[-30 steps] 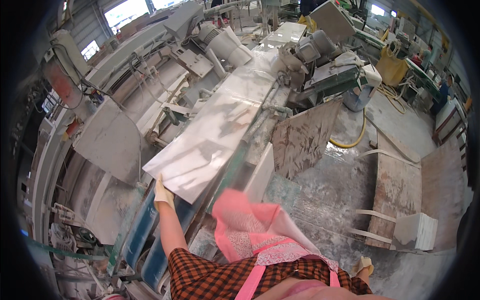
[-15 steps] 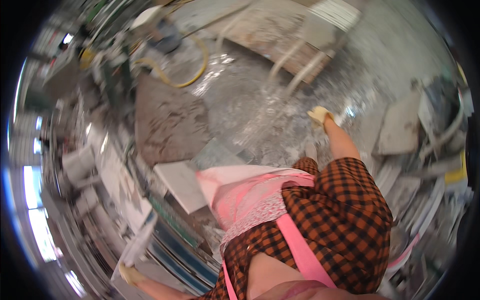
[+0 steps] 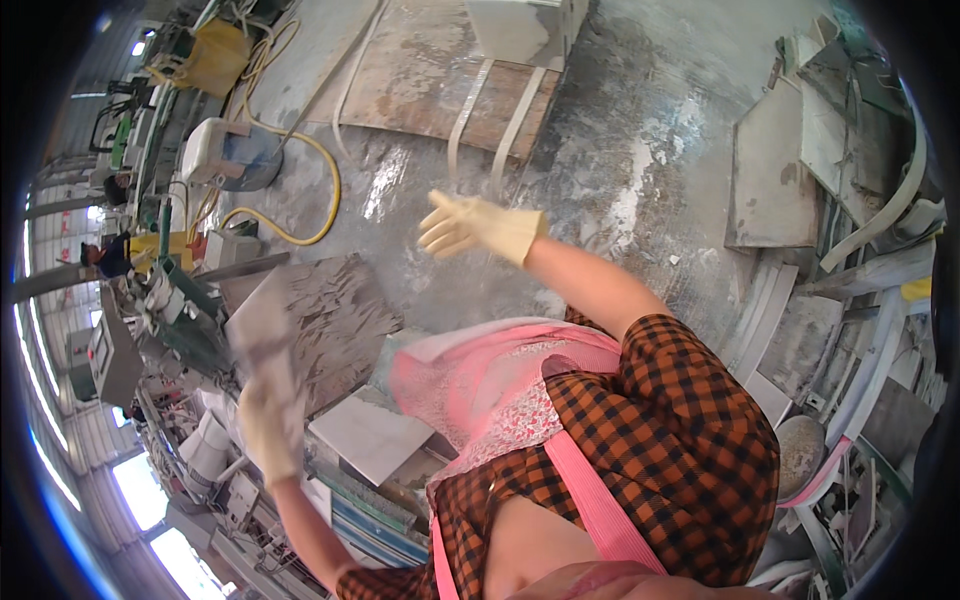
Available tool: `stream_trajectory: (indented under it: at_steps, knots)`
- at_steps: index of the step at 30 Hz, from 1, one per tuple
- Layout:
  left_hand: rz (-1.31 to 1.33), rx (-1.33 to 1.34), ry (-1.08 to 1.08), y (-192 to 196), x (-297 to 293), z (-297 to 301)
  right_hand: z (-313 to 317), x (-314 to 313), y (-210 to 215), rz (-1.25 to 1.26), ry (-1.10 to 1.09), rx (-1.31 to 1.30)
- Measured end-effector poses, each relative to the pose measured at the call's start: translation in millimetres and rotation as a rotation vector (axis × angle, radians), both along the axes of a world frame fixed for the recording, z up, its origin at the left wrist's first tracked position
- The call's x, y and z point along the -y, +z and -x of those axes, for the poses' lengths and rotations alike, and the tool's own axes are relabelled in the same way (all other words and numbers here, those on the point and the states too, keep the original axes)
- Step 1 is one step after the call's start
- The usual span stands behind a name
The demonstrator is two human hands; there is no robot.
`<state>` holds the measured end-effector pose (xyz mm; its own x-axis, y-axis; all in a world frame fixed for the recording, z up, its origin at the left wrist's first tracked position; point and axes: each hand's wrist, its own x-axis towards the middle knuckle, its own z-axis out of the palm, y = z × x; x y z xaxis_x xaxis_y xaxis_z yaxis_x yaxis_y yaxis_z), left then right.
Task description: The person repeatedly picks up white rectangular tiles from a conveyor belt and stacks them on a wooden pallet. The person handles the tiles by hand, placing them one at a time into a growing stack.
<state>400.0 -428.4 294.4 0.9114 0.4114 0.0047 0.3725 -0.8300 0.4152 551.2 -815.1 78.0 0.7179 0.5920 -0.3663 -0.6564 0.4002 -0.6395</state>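
Note:
My left hand (image 3: 268, 432), in a cream rubber glove, is raised at the left and closed on the lower end of a pale flat piece (image 3: 262, 322). Motion smears that piece, so its material and exact shape do not show. Behind it leans a dark, rough-faced stone slab (image 3: 340, 330). My right hand (image 3: 482, 226), gloved the same way, reaches out over the wet floor with its fingers apart and nothing in them. Below the dark slab, close to my pink apron (image 3: 470, 380), lies a white rectangular slab (image 3: 370, 436).
Ahead lies a worn wooden board (image 3: 410, 85) with pale straps (image 3: 518, 125) over its edge. A yellow hose (image 3: 318, 232) curls beside a white and blue container (image 3: 235, 155). Slabs (image 3: 770, 175) and long strips crowd the right. Another person (image 3: 108, 258) is at the far left.
My left hand has come up and forward from the lower left with the pale piece. My right hand has swung left across my front, its fingers now spread. The view has turned.

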Motion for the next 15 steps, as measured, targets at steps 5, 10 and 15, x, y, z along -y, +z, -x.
stream_trajectory:
  at_steps: [5,10,15]
  knots:
    - [-0.206,-0.362,-0.648,-135.9,207.3,-157.2,-10.1,34.7,7.6,-0.100,-0.418,-0.355]
    - [-0.067,-0.131,-1.370,-245.4,383.7,-214.2,46.5,177.9,-14.0,0.468,-0.729,-0.036]
    - [0.044,0.191,-1.560,-303.2,470.9,-244.1,53.1,240.6,-44.9,0.185,-1.337,-0.424]
